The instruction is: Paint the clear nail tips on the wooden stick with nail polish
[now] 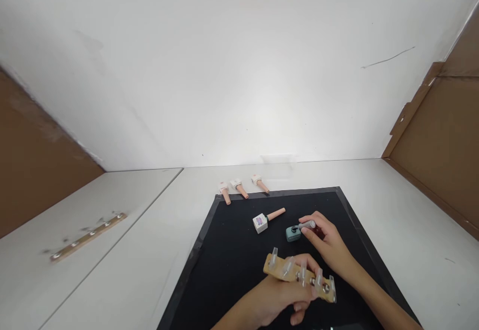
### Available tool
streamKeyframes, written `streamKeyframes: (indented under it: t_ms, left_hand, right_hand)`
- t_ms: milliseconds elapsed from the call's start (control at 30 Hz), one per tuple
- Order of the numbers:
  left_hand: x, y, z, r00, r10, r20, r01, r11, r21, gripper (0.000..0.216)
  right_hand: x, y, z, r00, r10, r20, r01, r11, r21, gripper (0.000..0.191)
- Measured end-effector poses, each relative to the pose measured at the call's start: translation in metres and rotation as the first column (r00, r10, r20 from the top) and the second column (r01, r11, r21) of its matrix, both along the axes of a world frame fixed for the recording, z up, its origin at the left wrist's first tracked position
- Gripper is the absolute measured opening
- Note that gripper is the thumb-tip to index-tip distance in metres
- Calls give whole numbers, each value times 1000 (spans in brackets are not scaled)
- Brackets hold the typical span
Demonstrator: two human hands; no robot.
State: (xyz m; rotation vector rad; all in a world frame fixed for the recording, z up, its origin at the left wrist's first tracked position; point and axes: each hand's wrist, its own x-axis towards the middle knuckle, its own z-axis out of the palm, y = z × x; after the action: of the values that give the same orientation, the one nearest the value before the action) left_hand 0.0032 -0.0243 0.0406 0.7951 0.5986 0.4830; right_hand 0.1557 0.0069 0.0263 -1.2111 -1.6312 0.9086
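My left hand (279, 297) grips a wooden nail tip stand (280, 271) that carries several clear false nail tips on small metal posts. Just above and to its right, my right hand (325, 231) pinches the grey cap (309, 224) of a nail polish. Its teal bottle (293, 233) sits on the black mat at the end of that cap. Whether the cap is still screwed on or slightly drawn out I cannot tell. Left of it lies a white nail polish bottle (260, 223) with a peach cap.
Three white polish bottles with peach caps (242, 190) lie along the back edge of the black mat (224, 270). A second wooden stand (88, 236) with tips rests on the white table at left. Brown cardboard panels (441, 140) flank the white back wall.
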Motion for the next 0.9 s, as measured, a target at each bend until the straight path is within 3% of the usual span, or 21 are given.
streamKeyframes:
  t_ms: [400,633,767,900]
  left_hand:
    - [-6,-8,3,1000,16,-10,-16,1000,16,27]
    - [-9,-8,2,997,79,-1,-79,997,-6,30]
    - [-11,-7,2,992,126,28,-126,992,-4,31]
    - [-11,-6,2,985,170,43,-170,985,7,31]
  right_hand:
    - [-14,16,14,973,127,192,-121,992,-40,7]
    - [-18,21,8,959,168,228,-151,985,-89,9]
    - [-5,10,13,977,94,192,-78,993,-91,17]
    - [16,-21,24,989,42,145,-27,994,-105,20]
